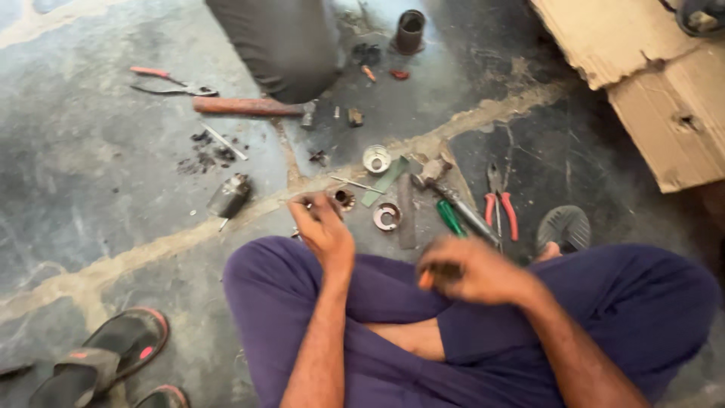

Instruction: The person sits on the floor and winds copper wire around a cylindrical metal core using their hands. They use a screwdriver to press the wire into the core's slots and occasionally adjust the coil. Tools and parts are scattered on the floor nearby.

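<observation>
Grey concrete floor [98, 174], cracked and patched, serves as our work surface, and we sit cross-legged on it so that every part lies within arm's reach. Small metal parts are laid in a loose arc just ahead of our knees: a small ring-shaped part [344, 199], a round metal bearing cover [387, 217] and a shallow metal cup [376, 159]. Hand tools lie to the right of these: a hammer [445, 189], a green-handled screwdriver [451, 217] and red-handled pliers [499, 205]. This grouping keeps loose parts apart from tools.

Our left hand [323, 227] reaches forward to the floor, palm down, wrist straight, fingers curled closed over a small metal piece [308, 204] just beside the ring-shaped part. The piece is mostly hidden, so its kind cannot be told.

Our right hand [467, 270] rests above the right knee, blurred by motion. Its fingers are curled around a small dark object with an orange tip [432, 276], held clear of the floor.

Farther off lie a cylindrical motor part [229, 195], a wooden-handled hammer [253, 107] and a second pair of pliers [170, 83], well apart from both hands.
</observation>
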